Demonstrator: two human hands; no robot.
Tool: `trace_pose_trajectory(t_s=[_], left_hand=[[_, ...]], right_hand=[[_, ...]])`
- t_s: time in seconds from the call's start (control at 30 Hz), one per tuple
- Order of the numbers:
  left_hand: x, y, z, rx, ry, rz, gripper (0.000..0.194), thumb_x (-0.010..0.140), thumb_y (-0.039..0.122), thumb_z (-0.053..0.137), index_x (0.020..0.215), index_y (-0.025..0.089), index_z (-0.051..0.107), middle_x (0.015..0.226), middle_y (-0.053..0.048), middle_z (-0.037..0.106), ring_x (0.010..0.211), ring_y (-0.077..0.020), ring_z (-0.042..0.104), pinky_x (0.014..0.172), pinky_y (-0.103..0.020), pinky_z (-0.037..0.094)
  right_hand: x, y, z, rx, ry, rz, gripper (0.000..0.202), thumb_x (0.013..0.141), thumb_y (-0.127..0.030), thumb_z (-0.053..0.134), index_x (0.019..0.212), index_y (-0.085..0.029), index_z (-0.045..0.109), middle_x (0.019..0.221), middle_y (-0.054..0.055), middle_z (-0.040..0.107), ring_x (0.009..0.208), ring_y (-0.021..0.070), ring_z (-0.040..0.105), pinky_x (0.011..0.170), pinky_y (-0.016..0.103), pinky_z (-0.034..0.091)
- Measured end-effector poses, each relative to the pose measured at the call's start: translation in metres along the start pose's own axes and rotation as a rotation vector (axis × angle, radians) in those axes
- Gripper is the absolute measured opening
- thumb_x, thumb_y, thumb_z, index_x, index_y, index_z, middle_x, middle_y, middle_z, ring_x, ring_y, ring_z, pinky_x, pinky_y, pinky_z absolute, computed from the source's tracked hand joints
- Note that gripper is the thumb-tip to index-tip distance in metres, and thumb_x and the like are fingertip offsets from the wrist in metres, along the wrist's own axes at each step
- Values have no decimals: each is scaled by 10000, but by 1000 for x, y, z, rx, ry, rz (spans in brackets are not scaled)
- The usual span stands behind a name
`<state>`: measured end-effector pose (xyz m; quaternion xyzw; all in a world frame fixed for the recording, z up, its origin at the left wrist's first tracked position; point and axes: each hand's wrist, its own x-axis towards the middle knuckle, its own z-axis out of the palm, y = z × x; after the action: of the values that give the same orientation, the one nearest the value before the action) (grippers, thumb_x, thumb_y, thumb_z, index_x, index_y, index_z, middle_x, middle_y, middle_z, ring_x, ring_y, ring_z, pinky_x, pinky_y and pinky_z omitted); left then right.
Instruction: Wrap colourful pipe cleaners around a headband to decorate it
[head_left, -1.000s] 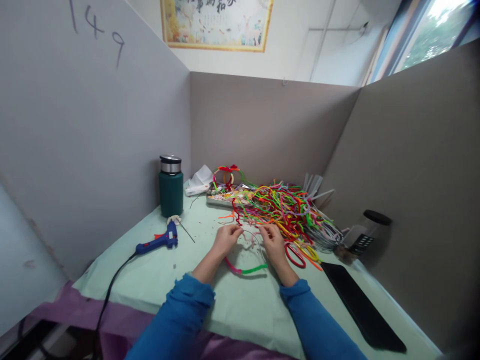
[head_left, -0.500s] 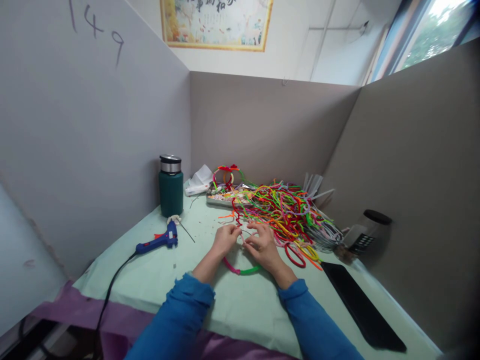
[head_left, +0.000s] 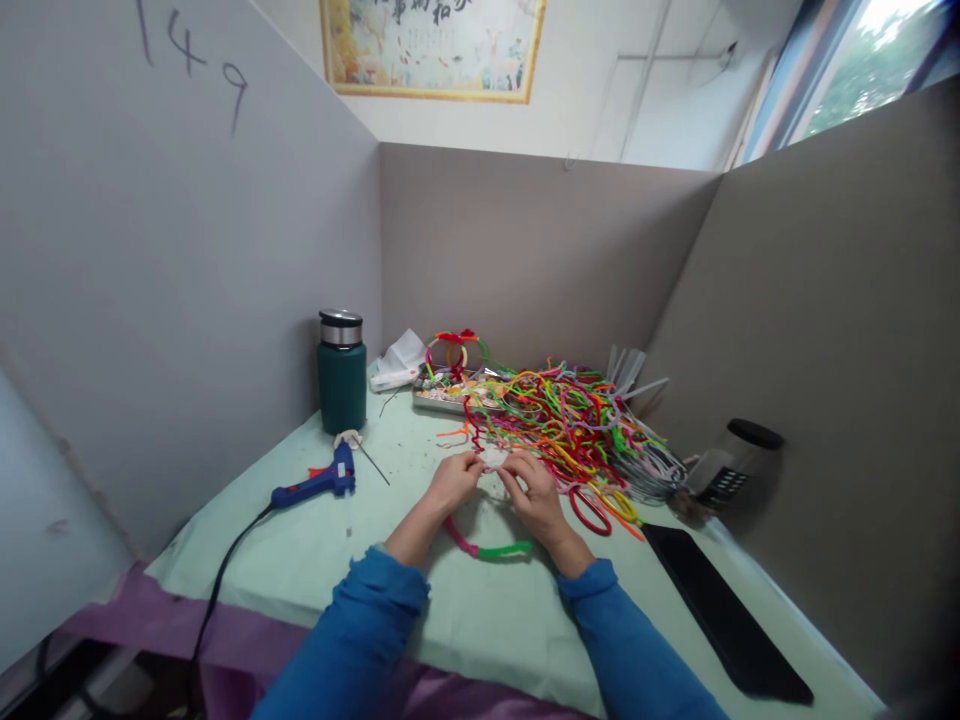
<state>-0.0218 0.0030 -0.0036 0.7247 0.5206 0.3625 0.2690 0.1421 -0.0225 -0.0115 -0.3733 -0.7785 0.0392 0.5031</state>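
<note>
My left hand (head_left: 456,480) pinches a thin pale pink pipe cleaner (head_left: 491,467) over the middle of the table. At its other end, the fingertips of my right hand (head_left: 531,492) are closed on the same strand. Below my hands curves a pink-and-green wrapped band (head_left: 480,551); its pink end runs up under my left hand, and its green end lies loose on the cloth. Whether the pale strand joins the band is hidden behind my left fingers. A big heap of colourful pipe cleaners (head_left: 570,400) lies just beyond my right hand.
On the left lie a blue glue gun (head_left: 319,484) with a cord and a green flask (head_left: 343,385). A metal tray (head_left: 442,404) stands at the back. Red-handled scissors (head_left: 590,511), a black slab (head_left: 724,610) and a tilted clear jar (head_left: 724,465) are on the right.
The pale strand has gone from a loop to a short stretch between my fingertips. My right fingers have risen slightly, and the band's green end has come out from beneath my right hand.
</note>
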Motion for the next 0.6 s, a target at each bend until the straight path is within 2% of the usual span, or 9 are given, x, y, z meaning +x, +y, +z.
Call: trace_pose_trajectory(t_s=[0.2,0.3,0.6], left_hand=[[-4,4,-1,51,-82,85,272,793,253,441,814,156,694,756,-34,677,715,-148,562,639,-226,363],[-5,4,1,56,-127,121,285,798,262,440,823,158,704,799,-40,693,744,-152,576,662,-224,374],[-12,11,0,32,-225,220,296,809,312,455,781,139,694,663,-10,630,607,-113,486,571,-207,329]], right_hand=[[-1,4,2,124,15,220,186,871,-297,500,761,-181,596,666,3,563,605,137,501,564,248,374],[-2,7,3,156,31,318,214,859,-324,500,742,-173,598,604,-17,526,550,125,459,517,238,340],[-2,8,4,182,50,368,225,810,-329,534,667,-164,590,596,-10,542,560,128,471,533,234,350]])
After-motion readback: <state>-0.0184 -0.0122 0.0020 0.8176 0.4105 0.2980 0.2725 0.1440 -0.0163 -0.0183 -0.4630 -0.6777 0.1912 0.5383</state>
